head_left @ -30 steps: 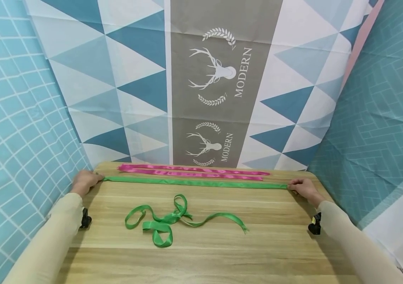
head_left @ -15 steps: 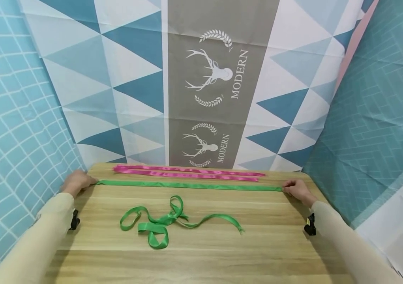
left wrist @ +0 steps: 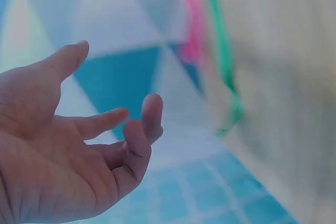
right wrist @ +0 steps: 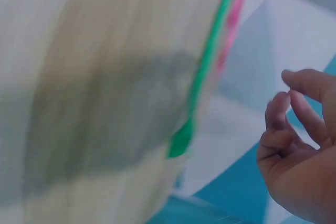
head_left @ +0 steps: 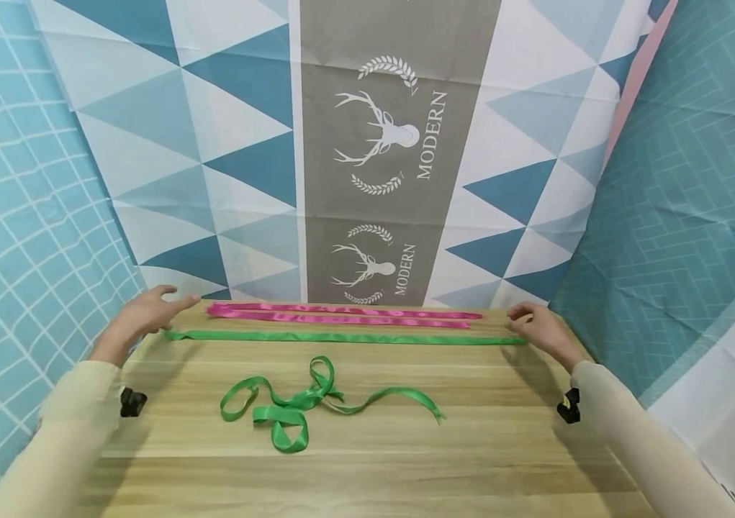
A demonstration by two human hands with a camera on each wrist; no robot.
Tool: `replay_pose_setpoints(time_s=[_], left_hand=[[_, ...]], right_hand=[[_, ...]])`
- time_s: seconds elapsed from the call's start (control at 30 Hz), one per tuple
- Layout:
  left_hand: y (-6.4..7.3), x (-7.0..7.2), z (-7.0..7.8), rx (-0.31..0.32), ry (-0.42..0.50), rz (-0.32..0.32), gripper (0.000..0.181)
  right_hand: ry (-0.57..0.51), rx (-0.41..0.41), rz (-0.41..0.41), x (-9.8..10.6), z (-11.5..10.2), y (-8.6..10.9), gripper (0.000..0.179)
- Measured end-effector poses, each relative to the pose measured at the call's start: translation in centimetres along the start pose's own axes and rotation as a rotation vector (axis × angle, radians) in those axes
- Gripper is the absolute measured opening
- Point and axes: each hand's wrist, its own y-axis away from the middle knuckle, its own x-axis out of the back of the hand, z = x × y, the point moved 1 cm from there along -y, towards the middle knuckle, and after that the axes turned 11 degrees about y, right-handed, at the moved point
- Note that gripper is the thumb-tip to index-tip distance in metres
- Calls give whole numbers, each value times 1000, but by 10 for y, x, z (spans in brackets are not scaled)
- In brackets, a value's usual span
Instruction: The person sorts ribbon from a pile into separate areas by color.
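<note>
A long green ribbon [head_left: 341,337] lies stretched nearly straight across the back of the wooden table. Above its left end my left hand [head_left: 150,313] is raised with nothing in it; in the left wrist view the thumb stands apart from the loosely bent fingers [left wrist: 139,145]. My right hand [head_left: 535,327] hovers over the ribbon's right end, also holding nothing. The right wrist view shows that hand's fingers loosely curled, apart from the ribbon's end [right wrist: 181,139]. Behind the green ribbon lies a pink ribbon [head_left: 341,317], doubled into two strands that run along the table's far edge.
A second green ribbon [head_left: 302,399] lies in loose loops on the middle of the wooden table [head_left: 367,475]. Patterned cloth [head_left: 399,180] hangs behind the table. Tiled-print cloth [head_left: 24,216] closes in the left side, and teal cloth [head_left: 684,216] the right.
Both hands have let go of the straight green ribbon's ends and lifted off it. The left hand has opened and risen. The ribbons lie as before, while the head view has shifted slightly.
</note>
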Motion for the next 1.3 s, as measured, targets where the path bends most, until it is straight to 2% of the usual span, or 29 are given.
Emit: replay_pose_setpoints(time_s=[0.13, 0.23, 0.43, 0.5, 0.6, 0.7, 0.8, 0.87, 1.0, 1.1, 1.3], left_hand=[[21, -23, 38, -119, -10, 33, 102], [28, -41, 54, -178, 39, 42, 96], [30, -62, 63, -290, 92, 71, 86], [31, -67, 63, -316, 98, 73, 80], [33, -74, 64, -358, 88, 61, 72], [32, -84, 70, -410, 63, 55, 62], [28, -97, 79, -471, 54, 42, 55], [27, -107, 84, -494, 57, 28, 52], [27, -127, 97, -530, 85, -18, 43], [29, -142, 105, -562, 106, -61, 35], [36, -177, 115, -626, 85, -179, 29]], right_hand=[[21, 128, -13, -5, -40, 4, 22], [24, 194, -53, -14, -73, 7, 21], [30, 324, -151, -39, -134, 11, 18], [56, 369, -223, -52, -149, 15, 25], [160, 409, -357, -77, -167, 26, 34], [264, 416, -460, -97, -177, 38, 41], [312, 399, -479, -107, -182, 45, 39], [319, 419, -466, -111, -183, 46, 30], [296, 450, -428, -117, -182, 45, 12], [253, 448, -411, -121, -179, 45, 11], [146, 433, -420, -128, -173, 48, 12]])
